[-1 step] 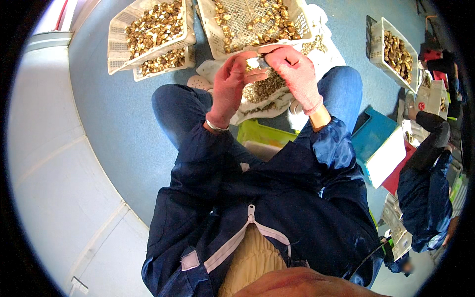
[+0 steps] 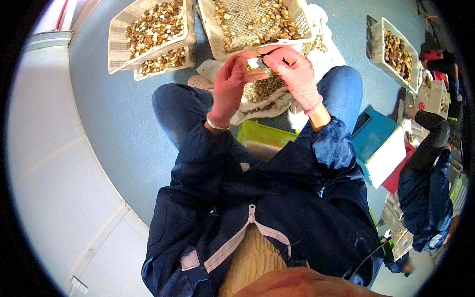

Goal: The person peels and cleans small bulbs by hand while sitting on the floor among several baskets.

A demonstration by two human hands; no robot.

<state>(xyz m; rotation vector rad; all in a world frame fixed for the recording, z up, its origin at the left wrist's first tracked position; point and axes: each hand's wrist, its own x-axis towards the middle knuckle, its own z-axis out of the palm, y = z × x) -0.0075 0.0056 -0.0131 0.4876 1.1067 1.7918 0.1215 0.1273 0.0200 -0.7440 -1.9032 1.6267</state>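
Note:
Both my hands wear pink knit gloves and meet in front of me, over the near rim of a white crate of brown mushrooms. My left hand is closed, pinching a small pale piece that looks like a mushroom. Beside it, my right hand is closed with bent fingers close to that piece; what it grips is hidden by the glove. Below the hands, a heap of small brownish cut bits lies on a white cloth between my knees.
Left of the crate, two stacked white baskets hold mushrooms. Another mushroom crate stands at the far right. A yellow-green stool is under me. To my right are a blue bin and a seated person. A white wall runs along the left.
Both hands stay nearly in place, with only slight finger movement. The pale piece has turned a little, and less of it shows.

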